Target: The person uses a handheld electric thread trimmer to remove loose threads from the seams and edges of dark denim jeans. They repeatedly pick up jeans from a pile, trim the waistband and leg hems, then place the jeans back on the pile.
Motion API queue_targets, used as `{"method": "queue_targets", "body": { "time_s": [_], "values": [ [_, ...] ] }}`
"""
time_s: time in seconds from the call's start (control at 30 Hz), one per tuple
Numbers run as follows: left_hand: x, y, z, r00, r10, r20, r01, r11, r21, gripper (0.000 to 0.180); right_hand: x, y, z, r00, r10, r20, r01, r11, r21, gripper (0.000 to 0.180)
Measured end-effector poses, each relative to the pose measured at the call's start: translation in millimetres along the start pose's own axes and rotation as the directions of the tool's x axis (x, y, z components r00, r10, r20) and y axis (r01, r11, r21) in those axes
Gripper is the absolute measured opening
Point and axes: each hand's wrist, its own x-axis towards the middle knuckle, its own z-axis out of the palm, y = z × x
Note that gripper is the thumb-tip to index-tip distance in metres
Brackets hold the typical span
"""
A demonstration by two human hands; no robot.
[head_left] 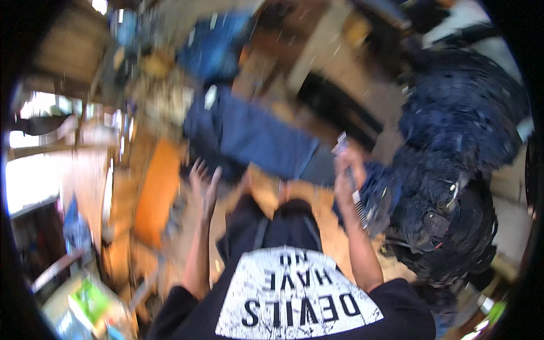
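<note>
My left hand is raised in front of me on the left, fingers spread and holding nothing. Beyond it lies a pair of dark blue jeans, stretched slantwise from upper left to lower right. On the right, my right hand is closed around a thin striped black-and-white strip; a pale end shows above the fingers. Motion blur hides exactly what kind of thing it is. That hand is close to the right end of the jeans.
A tall heap of dark blue and black folded garments rises on the right. An orange panel stands at left. More blue denim and a long black garment lie farther off. A green packet sits at lower left.
</note>
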Motion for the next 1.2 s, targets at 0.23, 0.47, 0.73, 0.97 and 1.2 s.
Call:
{"method": "queue_targets", "body": {
  "time_s": [0.23,0.47,0.73,0.97,1.2],
  "values": [
    [140.8,28.2,-18.3,0.919,0.392,-0.036,-0.307,0.773,0.555,0.107,10.4,-10.6,71.1,0.986,0.011,0.164,0.039,0.954,-0.297,0.057],
    [178.4,24.4,-15.9,0.936,0.301,0.185,-0.349,0.711,0.610,0.104,-0.3,44.5,48.8,0.997,0.069,0.043,-0.055,0.965,-0.258,0.039],
    [149.7,44.8,-27.6,0.861,0.356,0.363,-0.504,0.687,0.524,0.041,-1.8,60.6,14.0,0.984,0.116,0.133,-0.077,0.960,-0.269,0.028],
    [58.1,82.5,77.5,0.717,0.519,0.466,-0.695,0.587,0.415,0.028,-24.3,112.5,-149.1,0.995,0.092,0.029,-0.086,0.985,-0.150,0.027],
    [-53.7,111.6,301.6,0.795,0.382,0.472,-0.576,0.719,0.389,0.040,71.2,165.2,-256.3,0.862,-0.042,-0.505,-0.212,0.876,-0.434,0.012]
  ]
}}
